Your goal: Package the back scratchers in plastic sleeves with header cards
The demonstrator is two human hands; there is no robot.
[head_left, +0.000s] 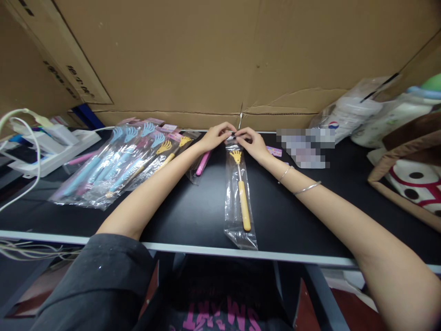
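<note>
A yellow back scratcher (244,204) with a hand-shaped head lies in a clear plastic bag (231,216) on the black table, its handle toward the near edge. At the bag's far end, my left hand (218,135) and my right hand (252,141) meet, fingers pinched on the top of the bag. Just what the fingertips grip there is partly hidden. Left of the bag, close to my left forearm, lies a pink-handled item (203,163) in plastic. Several bagged blue back scratchers (113,169) and yellow ones (165,147) are piled farther left.
A white power strip (82,142) with cables sits at the far left. On the right stand a bagged drink cup (358,110), a bottle (406,115) and a brown-handled bag (409,174). Cardboard (206,55) walls the back. A small pink card (274,151) lies by my right wrist.
</note>
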